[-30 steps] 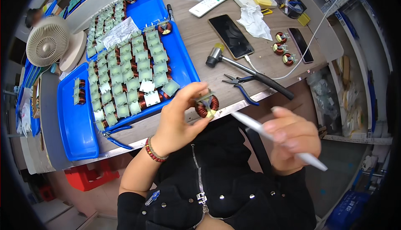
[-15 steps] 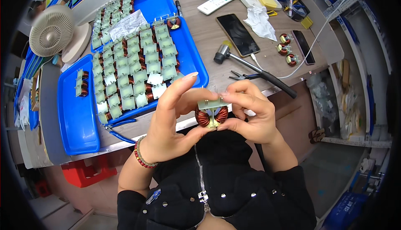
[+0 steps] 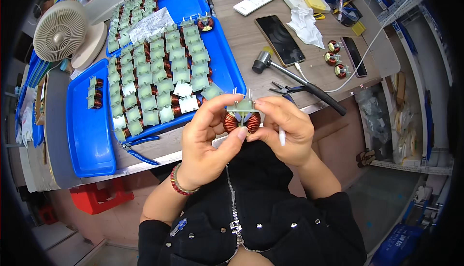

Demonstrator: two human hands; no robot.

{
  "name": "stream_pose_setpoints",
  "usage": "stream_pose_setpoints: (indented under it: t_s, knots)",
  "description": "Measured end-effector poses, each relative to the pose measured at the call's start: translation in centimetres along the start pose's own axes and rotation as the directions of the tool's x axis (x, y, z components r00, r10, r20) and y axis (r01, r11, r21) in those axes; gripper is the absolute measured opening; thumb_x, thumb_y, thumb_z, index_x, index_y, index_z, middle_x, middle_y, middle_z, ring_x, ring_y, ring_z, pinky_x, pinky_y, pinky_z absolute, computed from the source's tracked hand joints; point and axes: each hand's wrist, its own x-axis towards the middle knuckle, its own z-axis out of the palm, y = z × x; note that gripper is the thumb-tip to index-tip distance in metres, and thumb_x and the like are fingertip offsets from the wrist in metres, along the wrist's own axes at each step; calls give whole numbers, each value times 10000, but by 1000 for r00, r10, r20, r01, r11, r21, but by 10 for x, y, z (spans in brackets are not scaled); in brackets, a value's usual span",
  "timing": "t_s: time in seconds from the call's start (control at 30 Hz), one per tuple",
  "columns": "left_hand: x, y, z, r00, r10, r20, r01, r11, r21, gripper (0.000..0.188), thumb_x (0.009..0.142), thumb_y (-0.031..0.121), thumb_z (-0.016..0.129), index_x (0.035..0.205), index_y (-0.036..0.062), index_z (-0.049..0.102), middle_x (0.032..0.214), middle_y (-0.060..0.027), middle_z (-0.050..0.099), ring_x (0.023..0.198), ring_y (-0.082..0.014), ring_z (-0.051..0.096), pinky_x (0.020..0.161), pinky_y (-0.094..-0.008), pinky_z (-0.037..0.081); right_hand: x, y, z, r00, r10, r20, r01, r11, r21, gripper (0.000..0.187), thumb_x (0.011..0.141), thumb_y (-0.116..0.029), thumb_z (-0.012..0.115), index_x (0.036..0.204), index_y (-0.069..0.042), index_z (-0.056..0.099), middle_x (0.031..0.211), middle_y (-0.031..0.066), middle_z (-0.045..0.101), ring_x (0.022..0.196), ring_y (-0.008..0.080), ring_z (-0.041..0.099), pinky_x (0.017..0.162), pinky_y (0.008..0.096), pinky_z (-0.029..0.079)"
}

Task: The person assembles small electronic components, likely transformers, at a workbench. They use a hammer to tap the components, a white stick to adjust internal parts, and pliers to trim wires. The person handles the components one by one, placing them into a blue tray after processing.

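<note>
1. Since a second ago, our right hand point(image 3: 288, 129) has come in from the right to join our left hand point(image 3: 205, 138), and our left thumb now lies over the lower front of the coil part point(image 3: 253, 122).
2. Between our fingertips, the coil part sits upright: copper-red windings curve down both sides, topped by a pale green board point(image 3: 242, 106) with thin metal pins point(image 3: 235, 92) standing up from it.
3. Both our grips are narrow, closed on that part. Our left forefinger meets the board's left end; our right forefinger meets its right end, with the right thumb at the lower right of the windings. We also have a white stick point(image 3: 282, 136) tucked among the right fingers, its visible end pointing down.
4. Our forearms rise from below and converge on the grip, the hands facing each other in front of our black jacket point(image 3: 278, 217). A beaded bracelet point(image 3: 181, 180) circles our left wrist.
5. Beyond and left of the grip, a blue tray point(image 3: 223, 65) bears rows of similar parts; farther left, a narrow blue tray point(image 3: 92, 145) holds a few more, with blue-handled cutters point(image 3: 141, 157) just beside it.
6. Right of the grip and beyond it lie dark-jawed pliers point(image 3: 286, 92), a hammer point(image 3: 314, 90) and a black phone point(image 3: 279, 39).
</note>
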Motion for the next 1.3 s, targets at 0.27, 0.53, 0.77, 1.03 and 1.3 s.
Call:
stream_pose_setpoints:
  t_s: [0.27, 0.53, 0.77, 1.03, 1.3]
  knots:
    - [2, -6, -11, 996, -17, 92, 37, 975, -221, 512, 887, 81, 497, 1329, -15, 259, 1135, -139, 514, 1062, -198, 518, 889, -328, 434, -3, 13, 6, 996, 56, -74, -43, 984, 171, 467, 672, 17, 716, 1116, -19, 575, 1036, 90, 552, 565, 26, 448, 492, 169, 372]
    - [2, -7, -2, 992, 119, 26, -119, 993, -10, 604, 846, 190, 596, 1324, -26, 296, 1206, -110, 445, 1072, -185, 485, 934, -352, 391, 1, 13, 16, 947, -318, -39, 302, 927, -223, 468, 634, 14, 727, 1079, -45, 599, 923, 84, 544, 572, 78, 493, 480, 192, 409]
    - [9, -20, -18, 958, -129, 255, 270, 700, -661, 740, 866, 351, 526, 1375, -13, 132, 1181, -215, 491, 1048, -286, 538, 909, -366, 424, 4, -8, 5, 993, 115, -29, -117, 991, -68, 647, 579, 4, 757, 1178, -51, 520, 1123, 120, 488, 794, 148, 520, 563, 227, 426]
    - [14, -17, -13, 968, -112, 224, 239, 677, -696, 801, 849, 314, 562, 1393, 37, 43, 1119, -227, 518, 1023, -314, 552, 852, -398, 468, 13, -3, 3, 993, 68, 99, -70, 997, 15, 543, 589, 91, 696, 1104, -24, 570, 1084, 102, 494, 682, 79, 512, 588, 214, 442]
    - [5, -27, -18, 996, 33, 87, -2, 941, -340, 383, 933, 287, 412, 1198, 22, 336, 1137, -140, 515, 1043, -157, 520, 890, -291, 413, 8, 10, 10, 989, 144, 39, -149, 957, 247, 469, 625, 67, 693, 1073, -11, 581, 1063, 99, 504, 702, 63, 496, 555, 182, 409]
